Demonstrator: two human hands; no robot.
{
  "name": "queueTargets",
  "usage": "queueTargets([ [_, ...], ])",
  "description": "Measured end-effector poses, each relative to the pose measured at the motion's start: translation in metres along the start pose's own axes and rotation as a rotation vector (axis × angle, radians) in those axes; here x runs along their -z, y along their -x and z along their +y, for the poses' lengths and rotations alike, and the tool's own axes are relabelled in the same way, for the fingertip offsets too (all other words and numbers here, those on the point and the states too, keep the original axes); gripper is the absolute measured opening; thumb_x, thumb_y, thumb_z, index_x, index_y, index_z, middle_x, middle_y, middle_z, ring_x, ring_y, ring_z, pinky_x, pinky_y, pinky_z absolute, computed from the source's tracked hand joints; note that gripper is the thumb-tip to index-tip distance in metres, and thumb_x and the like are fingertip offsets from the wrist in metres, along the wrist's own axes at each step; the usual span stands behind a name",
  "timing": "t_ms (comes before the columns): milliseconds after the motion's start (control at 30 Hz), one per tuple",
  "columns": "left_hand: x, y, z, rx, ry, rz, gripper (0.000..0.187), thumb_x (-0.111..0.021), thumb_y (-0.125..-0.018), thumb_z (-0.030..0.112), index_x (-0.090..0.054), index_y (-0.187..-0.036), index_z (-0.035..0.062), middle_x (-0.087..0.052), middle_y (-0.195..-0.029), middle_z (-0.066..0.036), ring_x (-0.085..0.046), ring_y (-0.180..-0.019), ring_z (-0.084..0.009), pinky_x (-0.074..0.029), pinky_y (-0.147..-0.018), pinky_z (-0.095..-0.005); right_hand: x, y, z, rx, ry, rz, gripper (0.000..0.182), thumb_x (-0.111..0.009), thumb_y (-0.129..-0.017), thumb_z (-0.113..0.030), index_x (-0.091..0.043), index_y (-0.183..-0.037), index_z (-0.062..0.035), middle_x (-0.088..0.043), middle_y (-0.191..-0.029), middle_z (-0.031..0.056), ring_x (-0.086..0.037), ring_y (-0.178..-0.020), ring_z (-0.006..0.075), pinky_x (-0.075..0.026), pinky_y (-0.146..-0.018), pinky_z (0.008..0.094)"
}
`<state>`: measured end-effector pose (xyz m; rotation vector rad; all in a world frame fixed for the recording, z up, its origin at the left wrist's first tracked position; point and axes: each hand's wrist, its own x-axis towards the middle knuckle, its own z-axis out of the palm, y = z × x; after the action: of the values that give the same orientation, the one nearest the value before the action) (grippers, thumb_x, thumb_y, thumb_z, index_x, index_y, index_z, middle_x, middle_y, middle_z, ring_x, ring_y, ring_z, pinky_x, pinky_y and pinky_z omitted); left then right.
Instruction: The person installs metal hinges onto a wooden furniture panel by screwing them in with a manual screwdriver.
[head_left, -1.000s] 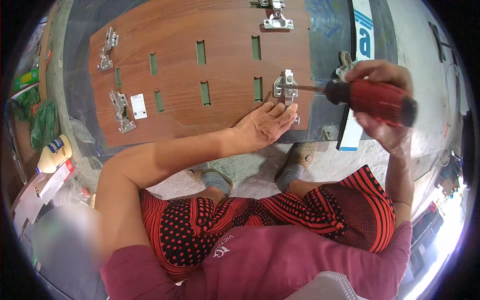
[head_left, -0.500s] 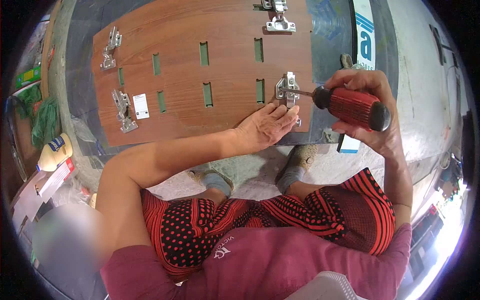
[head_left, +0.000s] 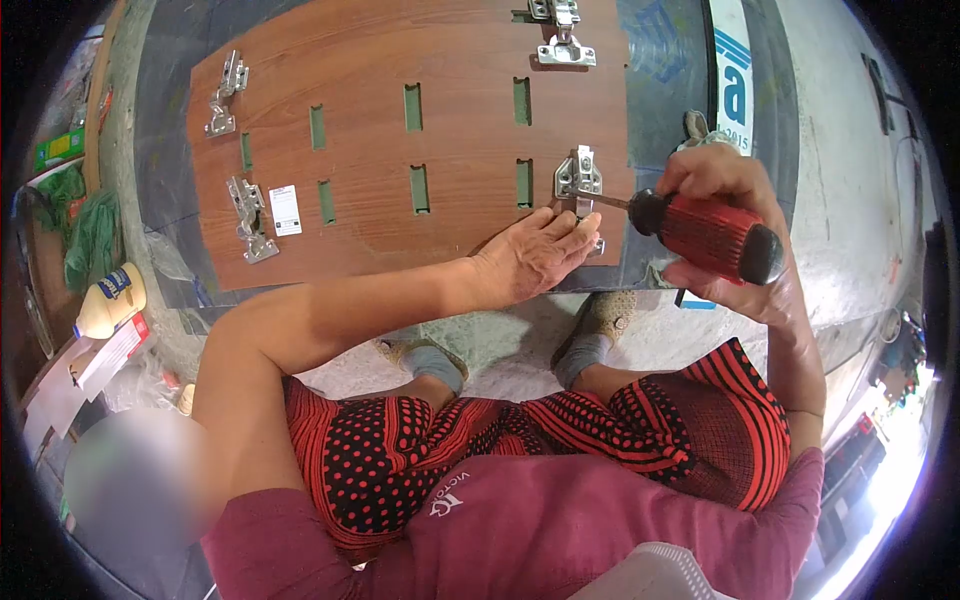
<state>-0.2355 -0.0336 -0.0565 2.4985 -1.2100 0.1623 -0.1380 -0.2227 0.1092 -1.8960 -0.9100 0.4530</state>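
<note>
My right hand (head_left: 735, 225) is wrapped round the thick red-and-black handle of a screwdriver (head_left: 710, 235). Its shaft points left and its tip meets a metal cabinet hinge (head_left: 581, 175) at the near right of a brown wooden panel (head_left: 370, 150). Over the lower part of that hinge, the fingers of my left hand (head_left: 540, 255) press and hold it against the panel, hiding some of it. Another cabinet hinge (head_left: 565, 50) sits at the far right, and two more lie along the left side, an upper hinge (head_left: 228, 92) and a lower hinge (head_left: 248, 220).
Several green-lined slots run across the panel. A white label (head_left: 285, 210) lies near the lower left hinge. The panel rests on a dark work surface (head_left: 165, 130), with a lettered white strip (head_left: 733, 80) to the right. A bottle (head_left: 112, 300) stands at the left.
The screwdriver handle has turned and dipped slightly toward me, and its shaft now slants more. My left hand stays on the hinge. The view has shifted a little.
</note>
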Motion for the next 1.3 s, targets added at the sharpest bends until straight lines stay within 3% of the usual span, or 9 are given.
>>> queueTargets([
  [200,0.003,0.001,-0.001,-0.032,0.023,-0.126,0.04,-0.046,-0.084,0.012,-0.049,-0.122,-0.0002,-0.039,-0.128,-0.015,-0.047,-0.103,-0.0233,-0.039,-0.089,-0.0354,0.013,-0.002,0.005,0.045,-0.087,-0.303,0.051,-0.079,-0.068,-0.017,-0.054,-0.111,-0.0064,-0.055,-0.113,0.0119,-0.055,-0.105,0.0248,-0.047,-0.084,0.0342],
  [467,0.002,0.001,-0.001,-0.031,0.054,-0.121,0.042,-0.047,-0.083,0.012,-0.049,-0.123,-0.0006,-0.039,-0.128,-0.017,-0.046,-0.106,-0.0247,-0.038,-0.092,-0.0362,0.004,-0.001,-0.011,-0.108,0.078,-0.024,0.049,-0.078,-0.068,-0.014,-0.053,-0.11,-0.0068,-0.055,-0.112,0.01,-0.056,-0.102,0.0261,-0.049,-0.078,0.034],
  [533,0.0,-0.001,-0.002,-0.033,0.075,-0.088,0.043,-0.047,-0.082,0.012,-0.049,-0.123,-0.0007,-0.039,-0.128,-0.017,-0.046,-0.106,-0.0248,-0.038,-0.093,-0.0364,0.012,-0.009,-0.007,0.111,0.029,-0.184,0.046,-0.076,-0.069,-0.013,-0.054,-0.109,-0.0072,-0.055,-0.11,0.01,-0.057,-0.1,0.0283,-0.047,-0.085,0.0359],
  [667,-0.016,-0.002,-0.005,-0.041,0.104,-0.047,0.042,-0.047,-0.082,0.012,-0.049,-0.122,-0.0011,-0.04,-0.127,-0.015,-0.047,-0.106,-0.0252,-0.038,-0.093,-0.0363,0.009,-0.003,0.002,0.053,-0.149,-0.318,0.045,-0.079,-0.067,-0.012,-0.055,-0.105,-0.0092,-0.055,-0.11,0.0129,-0.055,-0.106,0.0289,-0.044,-0.09,0.039],
  [800,-0.003,0.0,-0.001,0.003,0.11,-0.095,0.04,-0.047,-0.083,0.012,-0.05,-0.121,-0.001,-0.04,-0.127,-0.015,-0.047,-0.105,-0.0244,-0.04,-0.091,-0.0355,0.005,0.002,-0.011,-0.126,-0.114,-0.101,0.055,-0.079,-0.066,-0.016,-0.052,-0.113,-0.0089,-0.057,-0.107,0.0106,-0.059,-0.1,0.0289,-0.046,-0.087,0.0367],
  [833,-0.001,0.0,-0.001,0.006,0.109,-0.096,0.04,-0.047,-0.083,0.012,-0.05,-0.121,-0.001,-0.04,-0.127,-0.015,-0.047,-0.105,-0.0244,-0.04,-0.091,-0.0355,0.011,0.001,-0.009,-0.097,0.076,-0.143,0.064,-0.082,-0.063,-0.018,-0.05,-0.117,-0.0085,-0.056,-0.108,0.0102,-0.057,-0.101,0.0279,-0.046,-0.087,0.0363],
  [967,0.003,-0.001,-0.002,-0.03,0.045,-0.074,0.04,-0.047,-0.083,0.012,-0.05,-0.121,-0.0007,-0.04,-0.128,-0.015,-0.047,-0.103,-0.023,-0.04,-0.087,-0.0345,0.025,-0.008,-0.003,0.097,0.026,-0.284,0.054,-0.077,-0.07,-0.019,-0.052,-0.116,-0.0065,-0.052,-0.116,0.011,-0.053,-0.108,0.0263,-0.044,-0.089,0.0357],
  [1100,0.003,0.0,-0.002,-0.04,0.016,-0.1,0.041,-0.048,-0.083,0.011,-0.05,-0.122,-0.001,-0.04,-0.129,-0.016,-0.047,-0.102,-0.0223,-0.04,-0.085,-0.0332,0.02,-0.002,0.006,0.06,-0.097,-0.364,0.054,-0.077,-0.071,-0.021,-0.051,-0.116,-0.0052,-0.052,-0.12,0.0134,-0.052,-0.112,0.0248,-0.045,-0.089,0.0351],
  [1300,0.001,-0.001,-0.004,-0.043,0.047,-0.046,0.041,-0.048,-0.082,0.011,-0.05,-0.121,-0.0016,-0.041,-0.129,-0.016,-0.047,-0.103,-0.0224,-0.04,-0.086,-0.0338,0.016,-0.005,0.004,-0.014,-0.14,-0.153,0.065,-0.082,-0.066,-0.019,-0.046,-0.119,-0.0059,-0.056,-0.116,0.0118,-0.054,-0.11,0.0232,-0.045,-0.09,0.0352],
])
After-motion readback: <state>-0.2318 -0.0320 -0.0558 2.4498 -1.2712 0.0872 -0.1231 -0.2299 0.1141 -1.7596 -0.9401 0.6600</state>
